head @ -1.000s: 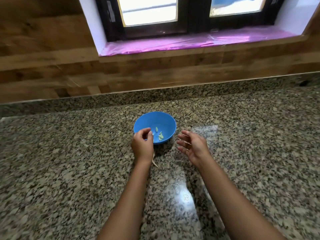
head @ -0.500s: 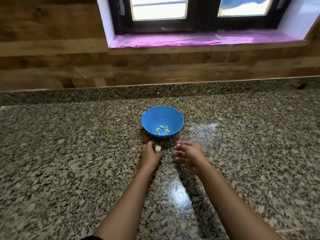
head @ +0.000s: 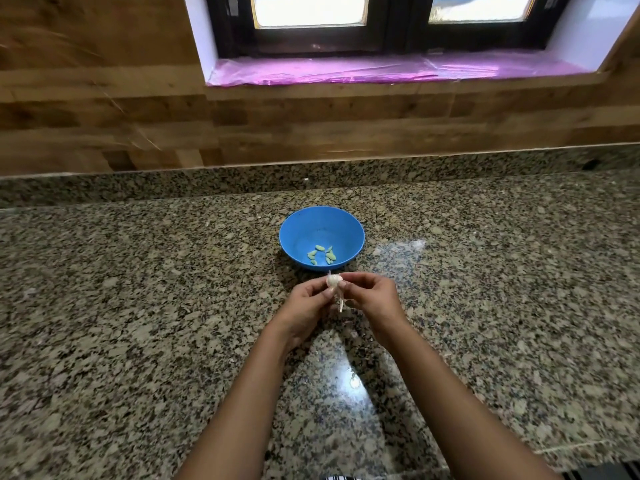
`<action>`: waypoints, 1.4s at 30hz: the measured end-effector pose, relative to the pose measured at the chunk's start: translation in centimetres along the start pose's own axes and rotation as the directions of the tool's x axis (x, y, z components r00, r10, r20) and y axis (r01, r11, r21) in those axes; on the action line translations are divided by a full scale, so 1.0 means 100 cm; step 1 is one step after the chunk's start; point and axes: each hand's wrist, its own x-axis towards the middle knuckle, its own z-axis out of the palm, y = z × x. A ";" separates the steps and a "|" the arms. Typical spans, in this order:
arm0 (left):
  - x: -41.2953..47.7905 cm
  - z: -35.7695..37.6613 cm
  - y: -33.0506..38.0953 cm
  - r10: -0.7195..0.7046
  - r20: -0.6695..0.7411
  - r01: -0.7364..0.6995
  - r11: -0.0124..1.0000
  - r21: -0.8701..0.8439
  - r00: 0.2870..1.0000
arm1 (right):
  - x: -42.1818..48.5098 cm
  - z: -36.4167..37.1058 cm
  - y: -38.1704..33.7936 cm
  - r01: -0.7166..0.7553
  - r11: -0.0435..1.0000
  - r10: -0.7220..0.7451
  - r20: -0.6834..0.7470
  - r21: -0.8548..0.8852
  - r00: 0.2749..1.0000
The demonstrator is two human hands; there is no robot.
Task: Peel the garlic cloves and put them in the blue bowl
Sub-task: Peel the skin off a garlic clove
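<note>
Head view, from the left edge of the frame across: the speckled granite tabletop (head: 138,306) runs the full width, with the wooden wall (head: 104,116) behind it filling the upper left. My left forearm comes up from the bottom centre, and my left hand (head: 304,306) sits just left of the middle, its fingers (head: 320,291) curled in and pinching a garlic clove (head: 334,281) at its left side. The clove is held up off the tabletop, right at the centre of the frame, between my two hands. A loose strip of skin (head: 341,303) hangs down from it. Just above the clove in the frame stands the blue bowl (head: 304,230), upright on the tabletop and close to my fingertips but not touching them. A few peeled cloves (head: 322,255) lie at its bottom. My right hand (head: 372,299) meets the clove from the right, its fingers bent and gripping the clove's other side. In the upper right, pink film (head: 381,69) covers the sill below the dark-framed window (head: 398,26).
</note>
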 end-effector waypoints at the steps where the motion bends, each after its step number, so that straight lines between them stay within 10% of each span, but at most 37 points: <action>1: 0.000 0.001 0.000 0.009 -0.024 -0.009 1.000 0.001 1.000 | 0.000 0.000 0.000 0.022 0.999 -0.022 -0.014 -0.024 1.000; 35: -0.003 0.003 0.000 0.061 -0.293 -0.063 0.998 0.003 0.954 | 0.002 0.006 0.008 0.370 0.653 -0.367 0.151 -0.661 0.918; 42: -0.002 0.000 -0.006 0.014 -0.299 -0.023 0.999 -0.025 0.954 | 0.005 0.004 0.002 0.142 0.875 -0.106 0.103 -0.464 0.989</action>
